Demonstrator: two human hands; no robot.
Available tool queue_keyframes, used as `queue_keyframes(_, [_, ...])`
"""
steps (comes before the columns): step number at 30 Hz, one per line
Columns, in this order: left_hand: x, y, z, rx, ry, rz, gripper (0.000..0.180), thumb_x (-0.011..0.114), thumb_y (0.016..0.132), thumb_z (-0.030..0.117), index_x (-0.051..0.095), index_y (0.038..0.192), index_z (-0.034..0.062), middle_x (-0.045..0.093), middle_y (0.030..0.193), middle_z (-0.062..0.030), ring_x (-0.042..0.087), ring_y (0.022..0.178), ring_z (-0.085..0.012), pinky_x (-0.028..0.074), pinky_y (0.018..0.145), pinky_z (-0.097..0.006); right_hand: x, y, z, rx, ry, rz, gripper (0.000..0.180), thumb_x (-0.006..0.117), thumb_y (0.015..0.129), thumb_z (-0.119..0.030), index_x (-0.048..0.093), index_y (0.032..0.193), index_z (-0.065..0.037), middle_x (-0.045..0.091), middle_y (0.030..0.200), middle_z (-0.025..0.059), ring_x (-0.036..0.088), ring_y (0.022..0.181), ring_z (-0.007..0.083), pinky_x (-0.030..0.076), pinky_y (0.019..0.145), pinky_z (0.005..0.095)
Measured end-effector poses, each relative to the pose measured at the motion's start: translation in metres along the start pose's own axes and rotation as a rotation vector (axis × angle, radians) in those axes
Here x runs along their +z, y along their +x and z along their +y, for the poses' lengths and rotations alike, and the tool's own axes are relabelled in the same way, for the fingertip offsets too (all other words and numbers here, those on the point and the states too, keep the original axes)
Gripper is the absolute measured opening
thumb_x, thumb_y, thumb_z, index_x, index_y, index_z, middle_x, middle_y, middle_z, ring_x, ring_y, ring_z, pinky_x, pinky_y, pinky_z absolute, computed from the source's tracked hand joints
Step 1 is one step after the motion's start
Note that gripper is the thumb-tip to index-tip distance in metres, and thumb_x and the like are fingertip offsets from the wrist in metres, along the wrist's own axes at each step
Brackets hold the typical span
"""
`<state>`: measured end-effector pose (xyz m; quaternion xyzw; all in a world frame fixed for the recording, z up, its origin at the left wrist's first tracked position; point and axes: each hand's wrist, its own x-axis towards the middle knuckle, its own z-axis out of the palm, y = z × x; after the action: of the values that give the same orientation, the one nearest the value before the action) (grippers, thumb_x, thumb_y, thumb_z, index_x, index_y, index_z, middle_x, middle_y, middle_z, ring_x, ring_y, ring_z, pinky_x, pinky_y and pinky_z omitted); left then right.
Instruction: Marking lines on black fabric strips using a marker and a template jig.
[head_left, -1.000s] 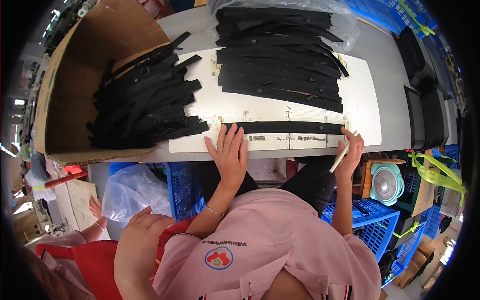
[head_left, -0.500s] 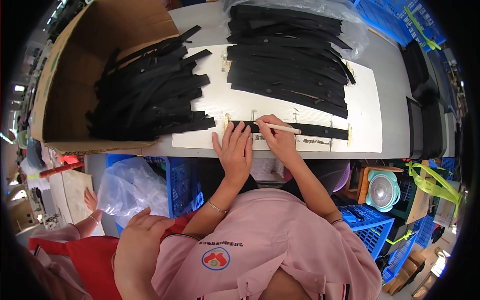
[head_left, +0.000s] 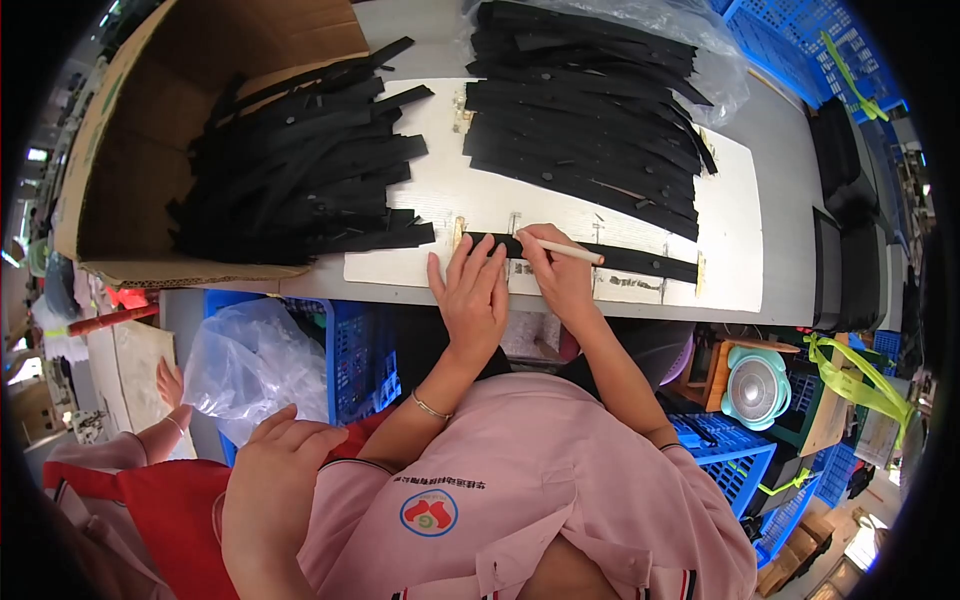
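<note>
Left hand point(head_left: 470, 295) presses flat, fingers spread, hiding the black strap's point(head_left: 640, 262) left end; right hand point(head_left: 560, 275) pinches a pale stick point(head_left: 565, 249).

— How do our hands stand?

— Our left hand point(head_left: 470, 295) lies flat, palm down, fingers spread a little and pointing to 12 o'clock, the forearm bare with a thin bracelet at the wrist.

— And the other one?

— Our right hand point(head_left: 560, 275) sits just beside it at 3 o'clock, fingers curled in a pinch, forearm running down toward 5 o'clock.
</note>
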<state>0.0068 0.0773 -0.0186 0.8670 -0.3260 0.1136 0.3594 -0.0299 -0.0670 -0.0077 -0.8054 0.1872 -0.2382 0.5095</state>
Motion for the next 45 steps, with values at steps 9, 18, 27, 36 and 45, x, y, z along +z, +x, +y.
queue_keyframes(9, [0.001, 0.0, 0.001, 0.011, 0.001, 0.008, 0.032, 0.068, 0.09, 0.009, 0.073, 0.121, 0.0073, 0.067, 0.131, -0.006, 0.055, 0.132, -0.0287, 0.017, 0.12, -0.057, -0.004, -0.003, 0.009, -0.159, -0.067, -0.093, 0.02, 0.066, 0.097, -0.021, 0.071, 0.086, -0.006, 0.069, 0.073, 0.0088, 0.065, 0.058, 0.0256, 0.048, 0.053, 0.0355])
queue_keyframes(18, [0.004, -0.001, 0.0, 0.006, 0.027, 0.006, 0.03, 0.068, 0.089, 0.008, 0.074, 0.118, 0.0081, 0.068, 0.129, -0.0057, 0.054, 0.133, -0.0289, 0.017, 0.121, -0.056, -0.026, -0.012, 0.005, -0.043, 0.132, -0.1, 0.017, 0.064, 0.096, -0.014, 0.071, 0.088, -0.002, 0.068, 0.073, 0.0078, 0.062, 0.059, 0.0167, 0.046, 0.055, 0.0302])
queue_keyframes(27, [0.002, 0.0, 0.001, 0.001, 0.023, -0.005, 0.028, 0.068, 0.09, 0.007, 0.074, 0.117, 0.008, 0.068, 0.129, -0.0065, 0.054, 0.133, -0.0293, 0.017, 0.121, -0.056, -0.091, -0.011, 0.023, 0.047, -0.069, 0.161, 0.021, 0.059, 0.101, -0.01, 0.069, 0.09, 0.004, 0.065, 0.073, 0.0035, 0.056, 0.064, 0.0078, 0.044, 0.059, 0.0245])
queue_keyframes(36, [0.027, 0.021, 0.046, 0.099, -0.218, -0.041, 0.028, 0.069, 0.089, 0.004, 0.074, 0.116, 0.0082, 0.068, 0.128, -0.0063, 0.055, 0.127, -0.0278, 0.024, 0.12, -0.051, -0.091, -0.01, 0.031, 0.008, -0.119, 0.158, 0.019, 0.061, 0.099, -0.011, 0.07, 0.089, 0.003, 0.067, 0.074, 0.0078, 0.061, 0.063, 0.0137, 0.047, 0.059, 0.0277])
queue_keyframes(45, [0.052, 0.034, 0.062, 0.144, -0.279, -0.089, 0.014, 0.075, 0.083, 0.007, 0.077, 0.098, 0.0058, 0.071, 0.108, -0.0036, 0.061, 0.103, -0.0243, 0.04, 0.096, -0.04, -0.09, -0.01, 0.027, -0.004, -0.116, 0.18, 0.018, 0.063, 0.097, -0.011, 0.07, 0.087, 0.002, 0.069, 0.076, 0.0126, 0.066, 0.061, 0.0223, 0.048, 0.057, 0.032])
